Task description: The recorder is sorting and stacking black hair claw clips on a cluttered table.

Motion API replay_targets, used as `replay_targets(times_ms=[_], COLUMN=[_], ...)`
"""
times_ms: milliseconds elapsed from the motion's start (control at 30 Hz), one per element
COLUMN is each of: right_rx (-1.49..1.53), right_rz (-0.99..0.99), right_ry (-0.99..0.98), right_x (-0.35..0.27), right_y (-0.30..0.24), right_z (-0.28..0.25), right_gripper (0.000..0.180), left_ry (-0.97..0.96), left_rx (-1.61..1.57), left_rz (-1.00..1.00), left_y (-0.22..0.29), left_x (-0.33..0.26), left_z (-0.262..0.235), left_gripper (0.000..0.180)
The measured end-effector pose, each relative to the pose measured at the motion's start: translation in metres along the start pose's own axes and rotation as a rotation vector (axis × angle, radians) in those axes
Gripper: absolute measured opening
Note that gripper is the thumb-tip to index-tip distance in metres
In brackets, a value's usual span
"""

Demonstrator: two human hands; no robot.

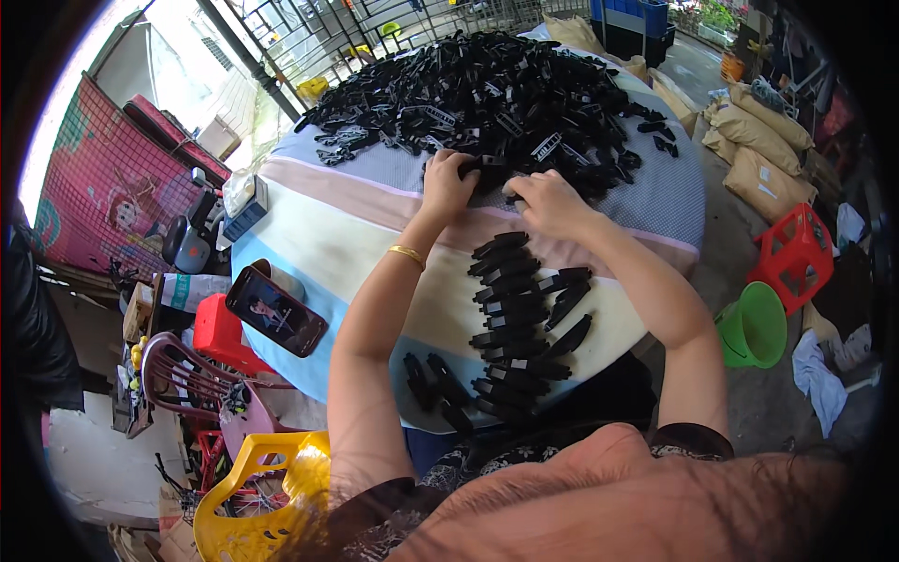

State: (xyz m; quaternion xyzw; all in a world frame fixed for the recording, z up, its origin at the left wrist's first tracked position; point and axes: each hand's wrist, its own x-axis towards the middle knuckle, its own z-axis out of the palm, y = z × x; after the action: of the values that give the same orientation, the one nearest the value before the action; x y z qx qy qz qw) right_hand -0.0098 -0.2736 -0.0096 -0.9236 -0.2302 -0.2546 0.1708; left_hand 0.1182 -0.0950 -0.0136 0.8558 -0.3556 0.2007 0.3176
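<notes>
Across the far half of the round table spreads a big heap of small black plastic parts (496, 103). My left hand (449, 185) is at the heap's near edge, its fingers closed on a black plastic part (489, 172). Just to the right, my right hand (552, 203) has its thumb and fingers pinched at the same dark piece; their tips partly blend into the heap behind. Nearer to me lies a column of longer black parts (510, 314), stacked side by side. Several loose ones (435, 382) rest to its left, by the near table edge.
The striped tablecloth (323, 225) covers the table. On its left are a propped phone (278, 311) and a tissue box (245, 211). Around stand a yellow chair (257, 496), a pink chair (173, 370), a green bucket (754, 325), a red stool (796, 253) and brown sacks (768, 183).
</notes>
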Motion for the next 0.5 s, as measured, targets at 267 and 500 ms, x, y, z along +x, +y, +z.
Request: replay_targets(times_ms=[267, 500], right_rx=[0.198, 0.066], right_rz=[0.352, 0.255], right_ry=[-0.147, -0.165], right_x=[-0.007, -0.009], right_y=[-0.003, -0.005], right_z=[-0.015, -0.026], right_gripper=[0.023, 0.021], left_ry=[0.025, -0.268], left_rx=[-0.173, -0.221], left_rz=[0.035, 0.339], left_y=[0.03, 0.029], left_x=[-0.041, -0.071], left_z=[-0.04, -0.056], left_gripper=[0.013, 0.019])
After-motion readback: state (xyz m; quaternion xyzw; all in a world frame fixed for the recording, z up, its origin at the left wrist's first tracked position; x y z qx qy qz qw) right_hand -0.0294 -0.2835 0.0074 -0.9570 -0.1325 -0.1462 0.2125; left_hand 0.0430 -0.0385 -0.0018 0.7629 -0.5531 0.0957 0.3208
